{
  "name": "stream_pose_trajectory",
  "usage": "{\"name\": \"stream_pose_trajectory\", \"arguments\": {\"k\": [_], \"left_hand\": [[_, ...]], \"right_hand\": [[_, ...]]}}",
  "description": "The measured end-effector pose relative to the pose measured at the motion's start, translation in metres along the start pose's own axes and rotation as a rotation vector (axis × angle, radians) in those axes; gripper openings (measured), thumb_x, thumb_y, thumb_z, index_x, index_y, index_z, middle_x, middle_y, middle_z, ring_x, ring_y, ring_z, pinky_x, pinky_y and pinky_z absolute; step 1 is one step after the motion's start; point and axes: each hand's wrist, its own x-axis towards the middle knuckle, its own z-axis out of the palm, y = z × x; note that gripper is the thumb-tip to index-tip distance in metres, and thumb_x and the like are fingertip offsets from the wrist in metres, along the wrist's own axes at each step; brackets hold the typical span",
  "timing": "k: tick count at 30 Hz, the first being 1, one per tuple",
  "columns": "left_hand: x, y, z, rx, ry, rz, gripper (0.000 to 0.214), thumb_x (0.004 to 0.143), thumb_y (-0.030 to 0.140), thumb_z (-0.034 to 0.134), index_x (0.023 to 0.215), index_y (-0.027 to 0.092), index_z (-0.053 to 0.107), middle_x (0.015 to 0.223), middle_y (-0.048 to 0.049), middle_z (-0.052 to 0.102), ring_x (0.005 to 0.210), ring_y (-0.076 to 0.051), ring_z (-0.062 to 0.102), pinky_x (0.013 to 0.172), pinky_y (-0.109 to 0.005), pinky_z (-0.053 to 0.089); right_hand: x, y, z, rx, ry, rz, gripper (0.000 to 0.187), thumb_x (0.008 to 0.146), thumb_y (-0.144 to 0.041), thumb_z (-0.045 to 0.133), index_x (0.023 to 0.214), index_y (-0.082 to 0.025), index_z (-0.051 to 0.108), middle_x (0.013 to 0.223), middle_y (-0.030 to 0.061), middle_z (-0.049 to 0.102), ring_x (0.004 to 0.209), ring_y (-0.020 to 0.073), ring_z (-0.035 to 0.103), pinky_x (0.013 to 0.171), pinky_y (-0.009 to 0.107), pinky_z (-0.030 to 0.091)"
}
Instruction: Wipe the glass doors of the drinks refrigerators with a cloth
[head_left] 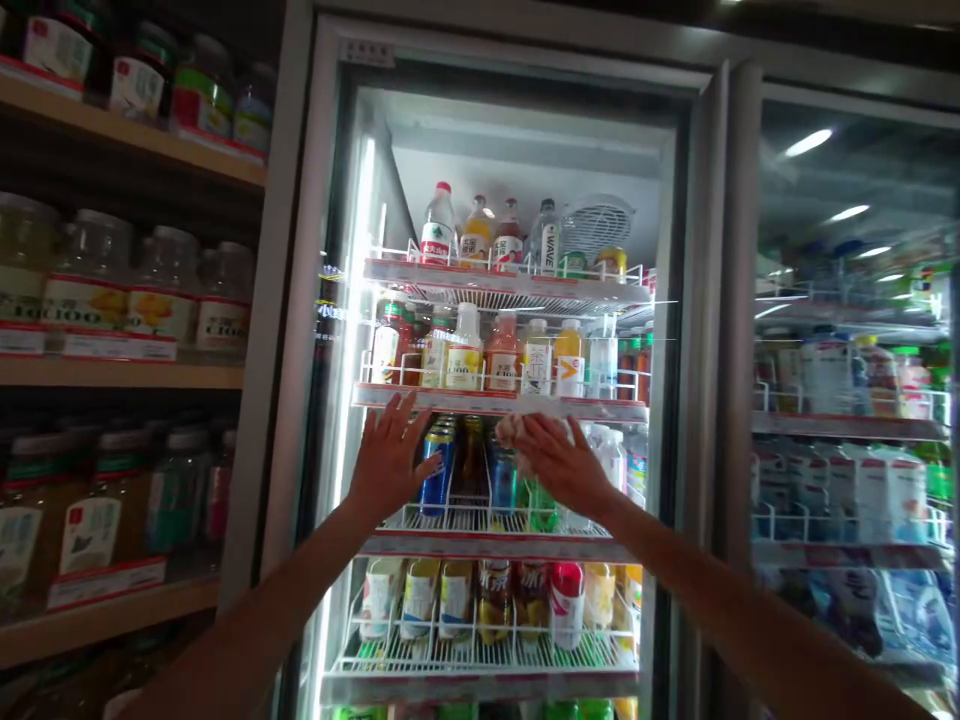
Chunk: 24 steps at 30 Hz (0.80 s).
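Note:
Both arms reach toward the lit glass door (495, 150) of a drinks fridge. My left hand (390, 460) is held up with fingers spread and nothing in it, apparently flat against the glass. Behind it, blue cans (437, 470) stand on a wire shelf. My right hand (566, 465) presses a pale crumpled cloth (517, 430) under its fingers, a little below the label strip of the second shelf (495, 402). Much of the cloth is hidden by the hand, and its exact kind is hard to tell.
Inside the fridge, juice bottles (463, 350) and water bottles (437, 225) line the shelves. A metal door frame (739, 300) stands on the right, beside a second glass-fronted fridge (847, 430). Wooden shelves (127, 370) with bottled drinks (161, 285) are at the left.

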Motion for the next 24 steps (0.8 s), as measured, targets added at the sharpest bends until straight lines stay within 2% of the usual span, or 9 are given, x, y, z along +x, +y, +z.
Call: {"name": "stream_pose_trajectory", "arguments": {"k": [1,5,6,10,11,16,21,22,24], "left_hand": [[0.004,0.001,0.0,0.003,0.01,-0.005,0.056,0.086,0.045,0.046,0.135,0.019,0.038,0.148,-0.0135,0.029,0.14,-0.028,0.017,0.111,-0.05,0.017],[0.019,0.009,0.004,0.007,0.036,-0.03,0.057,0.087,0.046,0.043,0.137,0.02,0.035,0.148,-0.0131,0.029,0.14,-0.028,0.018,0.111,-0.05,0.018],[0.023,0.012,0.005,0.006,0.042,-0.036,0.057,0.087,0.047,0.043,0.137,0.019,0.035,0.148,-0.0135,0.029,0.14,-0.029,0.018,0.111,-0.05,0.018],[0.029,0.018,0.01,0.018,0.077,-0.062,0.059,0.088,0.048,0.042,0.138,0.018,0.034,0.146,-0.0157,0.032,0.139,-0.03,0.019,0.11,-0.051,0.019],[0.029,0.019,0.011,0.022,0.081,-0.064,0.059,0.088,0.049,0.042,0.138,0.019,0.033,0.146,-0.0156,0.032,0.139,-0.03,0.019,0.109,-0.051,0.02],[0.037,0.023,0.011,0.039,0.091,-0.086,0.058,0.087,0.05,0.041,0.137,0.02,0.035,0.146,-0.0151,0.032,0.138,-0.031,0.021,0.109,-0.051,0.02],[0.058,0.028,0.009,0.042,0.091,-0.158,0.058,0.087,0.051,0.041,0.136,0.02,0.036,0.148,-0.0145,0.029,0.138,-0.031,0.021,0.108,-0.052,0.021],[0.06,0.029,0.01,0.043,0.089,-0.17,0.058,0.087,0.052,0.04,0.136,0.021,0.036,0.148,-0.014,0.029,0.138,-0.031,0.021,0.108,-0.052,0.022],[0.062,0.03,0.01,0.044,0.082,-0.178,0.058,0.087,0.052,0.04,0.136,0.021,0.036,0.148,-0.0138,0.029,0.138,-0.031,0.021,0.108,-0.053,0.021]], "right_hand": [[0.0,0.007,-0.001,-0.009,0.003,0.032,0.048,0.09,-0.026,0.04,0.138,-0.029,0.036,0.143,0.0054,0.041,0.134,0.0219,0.032,0.109,0.05,0.022],[0.011,0.038,-0.003,-0.103,0.216,0.633,0.047,0.089,-0.023,0.038,0.136,-0.021,0.042,0.146,0.0129,0.034,0.134,0.032,0.031,0.104,0.06,0.024],[0.013,0.04,-0.003,-0.096,0.231,0.657,0.047,0.088,-0.023,0.038,0.135,-0.02,0.043,0.147,0.0132,0.032,0.134,0.0323,0.03,0.104,0.06,0.024],[0.011,0.038,-0.004,-0.007,0.067,0.236,0.044,0.09,-0.023,0.036,0.133,-0.024,0.045,0.146,0.0083,0.035,0.136,0.0251,0.029,0.108,0.051,0.025],[0.011,0.044,-0.005,-0.012,0.061,0.222,0.044,0.09,-0.023,0.036,0.133,-0.023,0.044,0.145,0.0087,0.036,0.136,0.0251,0.029,0.108,0.052,0.024],[0.029,0.068,-0.009,-0.072,0.25,0.691,0.05,0.088,-0.023,0.037,0.138,-0.019,0.039,0.146,0.015,0.032,0.135,0.0342,0.028,0.102,0.061,0.025],[0.038,0.045,-0.007,0.055,0.047,0.203,0.052,0.087,-0.02,0.038,0.139,-0.026,0.036,0.148,0.0056,0.032,0.137,0.0243,0.025,0.109,0.051,0.023],[0.039,0.051,-0.009,0.055,0.045,0.223,0.051,0.087,-0.02,0.038,0.138,-0.027,0.038,0.148,0.0058,0.033,0.137,0.0248,0.027,0.109,0.053,0.023],[0.043,0.074,-0.014,0.016,0.13,0.47,0.048,0.087,-0.021,0.037,0.135,-0.023,0.042,0.147,0.0105,0.032,0.135,0.0296,0.028,0.105,0.059,0.023]]}}
